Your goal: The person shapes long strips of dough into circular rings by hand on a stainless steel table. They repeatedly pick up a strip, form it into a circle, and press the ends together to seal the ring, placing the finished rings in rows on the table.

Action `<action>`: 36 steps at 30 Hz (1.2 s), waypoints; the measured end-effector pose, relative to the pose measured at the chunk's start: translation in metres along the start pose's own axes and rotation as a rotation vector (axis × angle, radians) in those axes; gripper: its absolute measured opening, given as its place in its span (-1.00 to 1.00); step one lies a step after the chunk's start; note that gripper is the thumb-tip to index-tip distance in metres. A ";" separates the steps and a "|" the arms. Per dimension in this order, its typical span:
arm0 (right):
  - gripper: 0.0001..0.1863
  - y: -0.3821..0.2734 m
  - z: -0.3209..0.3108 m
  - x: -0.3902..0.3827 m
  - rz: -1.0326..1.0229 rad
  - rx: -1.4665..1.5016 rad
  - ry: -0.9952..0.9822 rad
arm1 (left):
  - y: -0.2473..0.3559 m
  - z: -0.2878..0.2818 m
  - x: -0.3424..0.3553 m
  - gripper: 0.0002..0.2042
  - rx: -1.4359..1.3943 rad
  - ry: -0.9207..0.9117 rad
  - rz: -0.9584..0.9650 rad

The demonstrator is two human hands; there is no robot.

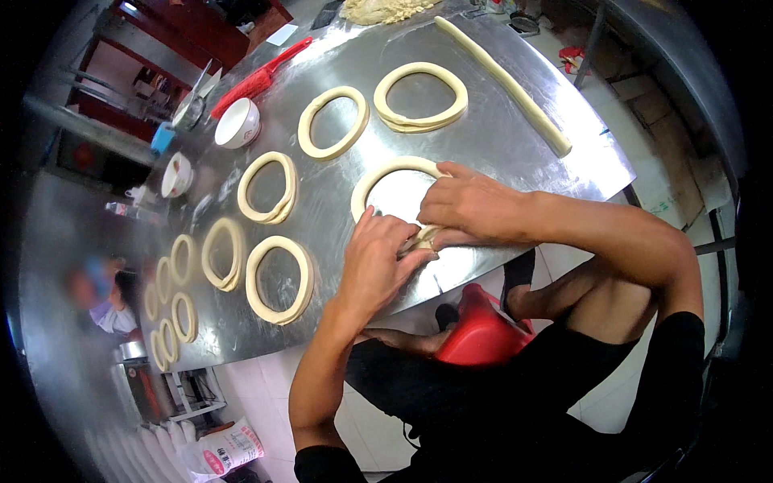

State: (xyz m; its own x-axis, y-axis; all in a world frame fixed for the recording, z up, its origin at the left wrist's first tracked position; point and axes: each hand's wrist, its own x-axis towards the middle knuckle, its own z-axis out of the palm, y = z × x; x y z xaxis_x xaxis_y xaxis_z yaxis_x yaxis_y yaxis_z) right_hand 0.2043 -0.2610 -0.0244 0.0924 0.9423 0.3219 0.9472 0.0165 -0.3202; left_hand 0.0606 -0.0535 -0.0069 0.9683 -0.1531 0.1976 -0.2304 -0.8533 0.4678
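Evidently, the near side of the dough ring (392,167) is where the handling is concentrated: the left hand (378,251) and right hand (475,205) meet there, thumbs and fingertips closed on the dough from either side. The ring lies on the steel tabletop (499,145), close to the edge by the person's lap — probably for short reach and a firm surface to press against. Its far arc curves away unheld, while the right hand's bent fingers cover much of its right side; the exact contact under them cannot be made out.

Up and to the right, a long dough rope (507,81) lies apart, beyond the right forearm. The shaped rings (420,69) spread across the far and left parts of the table, spaced so that they seem unlikely to stick together, and the nearest ones are clear of both hands. Farther off are a lump of dough (386,10), a red brush (254,82) and two white bowls (238,125) — all out of the hands' way. Below the edge, a red stool (483,326) stands near the person's legs, limiting knee room rather than the hands. Mostly, the fingers themselves block the view of the pinched spot.
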 end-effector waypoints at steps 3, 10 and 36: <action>-0.61 -0.003 -0.015 0.003 0.076 0.094 -0.048 | -0.001 0.001 0.001 -0.75 -0.002 0.023 -0.007; -0.68 0.002 -0.020 0.000 -0.035 0.090 -0.033 | -0.010 0.012 0.000 -0.83 -0.039 0.078 0.019; -0.58 0.014 -0.007 0.045 0.645 -0.105 -0.013 | 0.027 0.013 0.014 -0.87 0.110 0.016 -0.035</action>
State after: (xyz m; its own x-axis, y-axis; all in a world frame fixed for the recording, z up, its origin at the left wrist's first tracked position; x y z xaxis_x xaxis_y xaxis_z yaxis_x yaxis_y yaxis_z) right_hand 0.2235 -0.2212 -0.0080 0.6490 0.7562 0.0837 0.7282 -0.5855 -0.3563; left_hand 0.0689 -0.0853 -0.0029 0.9736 -0.1153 0.1972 -0.1839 -0.9078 0.3770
